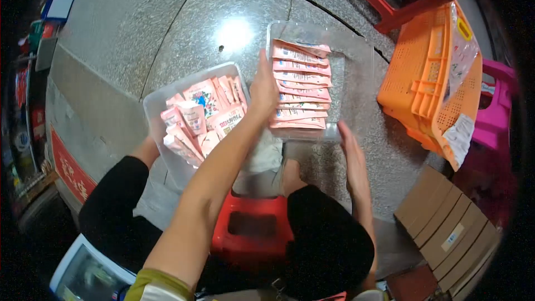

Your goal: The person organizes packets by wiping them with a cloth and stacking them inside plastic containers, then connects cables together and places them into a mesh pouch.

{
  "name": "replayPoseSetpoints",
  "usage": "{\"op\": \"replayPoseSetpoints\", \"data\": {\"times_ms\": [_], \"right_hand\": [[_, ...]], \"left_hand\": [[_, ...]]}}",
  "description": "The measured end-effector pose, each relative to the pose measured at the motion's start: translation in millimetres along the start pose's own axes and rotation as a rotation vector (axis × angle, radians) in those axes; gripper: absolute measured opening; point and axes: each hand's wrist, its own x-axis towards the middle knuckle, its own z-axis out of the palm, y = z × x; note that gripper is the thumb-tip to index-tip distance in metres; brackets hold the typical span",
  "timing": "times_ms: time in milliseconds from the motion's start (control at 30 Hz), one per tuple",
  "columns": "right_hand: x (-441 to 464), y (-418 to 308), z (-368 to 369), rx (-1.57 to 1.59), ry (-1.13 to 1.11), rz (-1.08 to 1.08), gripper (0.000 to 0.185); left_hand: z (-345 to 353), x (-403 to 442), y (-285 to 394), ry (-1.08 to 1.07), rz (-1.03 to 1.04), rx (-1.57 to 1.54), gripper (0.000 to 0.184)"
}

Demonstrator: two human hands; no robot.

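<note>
A clear plastic box sits on the floor in front of me, with a column of pink sachets lined up along its left side. My left hand is closed on the box's left wall, its fingers pointing away from me. At the front rim, my right hand grips the box near the right corner; part of its grasp is hidden. To the left stands a second plastic box heaped with loose pink sachets lying at many angles. My left forearm passes over its right edge.
An orange perforated basket stands at the right, beside a red plastic stool and a magenta one. Flattened cardboard lies lower right. Another red stool is between my knees. A whitish bag rests near my foot.
</note>
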Motion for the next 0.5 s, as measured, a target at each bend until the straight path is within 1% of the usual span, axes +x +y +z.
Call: {"op": "replayPoseSetpoints", "data": {"times_ms": [67,100,133,200,233,300,333,367,400,467,500], "right_hand": [[-61,10,-12,0.291,0.072,0.159,0.063],[-87,30,-21,0.38,0.118,0.218,0.063],[-109,47,-27,0.472,0.163,0.273,0.062],[-162,50,-21,0.806,0.19,0.217,0.056],[-179,50,-18,0.706,0.26,0.317,0.054],[-218,45,-14,0.493,0.392,0.526,0.05],[-226,40,-7,0.513,0.423,0.481,0.048],[-231,33,2,0.532,0.453,0.436,0.046],[-237,29,8,0.548,0.484,0.39,0.044],[-245,36,4,0.533,0.494,0.267,0.05],[-248,33,5,0.523,0.499,0.207,0.053]], "left_hand": [[19,6,-26,0.15,0.214,0.127,0.065],[9,0,-14,0.103,0.146,0.074,0.071],[4,5,-14,0.054,0.138,0.12,0.073],[-7,9,-18,-0.06,0.12,0.214,0.077],[-11,-3,-18,0.055,0.293,0.216,0.079],[-32,-42,-14,0.047,0.48,0.211,0.077],[-49,-59,-8,0.054,0.581,0.213,0.076],[-65,-82,-6,0.05,0.588,0.191,0.068],[-75,-97,-18,0.014,0.533,0.248,0.067],[-91,-119,-59,-0.045,0.421,0.351,0.065],[-98,-131,-88,0.051,0.46,0.43,0.064]]}}
